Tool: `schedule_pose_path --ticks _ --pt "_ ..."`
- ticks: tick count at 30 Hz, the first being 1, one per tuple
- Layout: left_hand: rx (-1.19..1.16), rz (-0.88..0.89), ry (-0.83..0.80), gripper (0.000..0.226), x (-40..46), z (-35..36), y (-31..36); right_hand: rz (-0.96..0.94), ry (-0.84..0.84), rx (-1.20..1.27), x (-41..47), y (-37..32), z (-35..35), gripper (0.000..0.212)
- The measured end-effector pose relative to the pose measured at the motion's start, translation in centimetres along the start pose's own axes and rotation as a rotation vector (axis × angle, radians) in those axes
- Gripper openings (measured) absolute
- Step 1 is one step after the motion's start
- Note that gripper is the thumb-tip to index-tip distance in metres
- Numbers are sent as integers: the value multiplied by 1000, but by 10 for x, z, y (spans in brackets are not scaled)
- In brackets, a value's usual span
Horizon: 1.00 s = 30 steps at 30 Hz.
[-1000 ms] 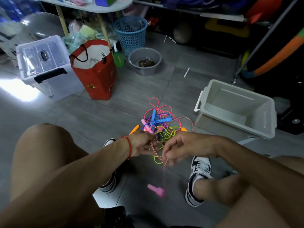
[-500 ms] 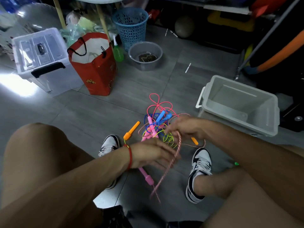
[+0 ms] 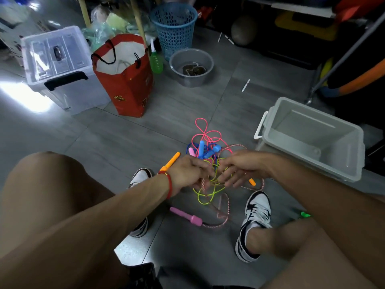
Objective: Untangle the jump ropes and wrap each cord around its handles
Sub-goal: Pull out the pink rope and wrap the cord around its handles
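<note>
A tangle of jump ropes (image 3: 208,151) lies on the grey floor between my feet: pink, blue and yellow-green cords with blue and pink handles. A pink handle (image 3: 186,216) on a red-and-white striped cord (image 3: 226,207) lies nearer to me. An orange handle (image 3: 171,161) pokes out behind my left wrist, another orange handle (image 3: 252,181) under my right hand. My left hand (image 3: 190,174) grips the striped cord over the tangle. My right hand (image 3: 239,168) reaches into the yellow-green cord (image 3: 205,196) with fingers spread; I cannot tell if it pinches a cord.
An open grey bin (image 3: 312,136) stands at the right. A red bag (image 3: 125,76), a lidded clear box (image 3: 56,65), a blue basket (image 3: 174,28) and a grey bowl (image 3: 191,66) stand farther back. My shoes (image 3: 257,217) flank the ropes.
The pink handle has dropped onto the floor with its striped cord trailing. My right hand moved back toward my left hand over the tangle, and both sit lower among the cords.
</note>
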<state>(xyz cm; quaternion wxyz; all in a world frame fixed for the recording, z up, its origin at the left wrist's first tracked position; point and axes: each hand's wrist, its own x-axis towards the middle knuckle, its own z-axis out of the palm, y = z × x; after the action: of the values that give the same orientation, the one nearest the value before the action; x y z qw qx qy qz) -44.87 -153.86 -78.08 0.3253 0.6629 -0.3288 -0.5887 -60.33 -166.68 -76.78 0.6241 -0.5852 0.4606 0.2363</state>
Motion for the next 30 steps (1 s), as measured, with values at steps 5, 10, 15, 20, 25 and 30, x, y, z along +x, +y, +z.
schedule_pose_path --ticks 5,10,15,20,25,30 --pt "251 332 -338 23 -26 10 0 77 79 296 22 -7 12 19" --pt "93 44 -247 32 -8 -11 1 -198 322 266 1 -38 -9 21" --pt "112 7 168 28 38 -29 1 -515 284 298 -43 -65 -14 21" --pt "-137 -70 136 30 59 -20 23 -678 358 144 -77 -72 -21 29" --pt "-651 -315 -59 19 90 -27 77 -748 207 -7 -95 -64 -25 21" --pt "-442 -28 76 23 104 -48 136 -591 143 -223 -104 -42 -50 23"
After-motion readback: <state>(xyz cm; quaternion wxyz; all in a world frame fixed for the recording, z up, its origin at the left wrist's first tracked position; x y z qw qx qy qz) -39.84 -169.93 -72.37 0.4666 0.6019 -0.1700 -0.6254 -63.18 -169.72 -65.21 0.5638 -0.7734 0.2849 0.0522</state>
